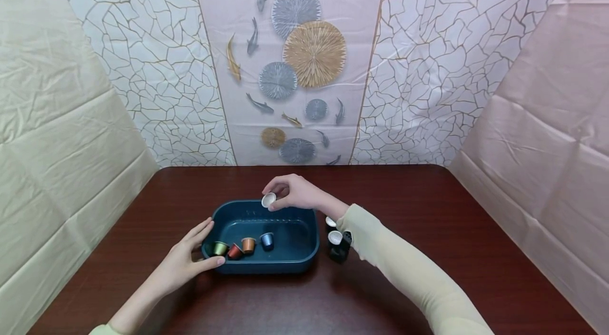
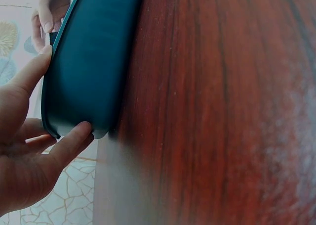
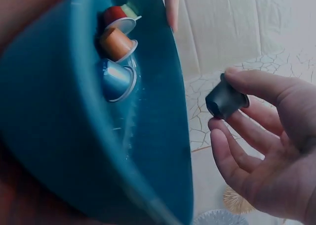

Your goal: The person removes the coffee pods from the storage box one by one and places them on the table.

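My right hand (image 1: 297, 192) pinches a dark coffee capsule (image 3: 226, 99) between thumb and fingers, above the far rim of a dark teal bin (image 1: 266, 267). The capsule's pale lid (image 1: 268, 199) faces the head camera. My left hand (image 1: 183, 258) rests spread against the bin's left end, its thumb at the front rim and its other fingers along the side. Inside the bin lie a green capsule (image 1: 220, 248), a red capsule (image 1: 235, 251), an orange capsule (image 1: 248, 245) and a blue capsule (image 1: 267, 241).
Right of the bin, a dark capsule with a white lid (image 1: 335, 238) and another pale-lidded one (image 1: 330, 223) stand partly behind the right forearm. A black object (image 1: 339, 254) is beside them. The wooden table (image 1: 404, 192) meets a patterned cloth backdrop (image 1: 295, 113).
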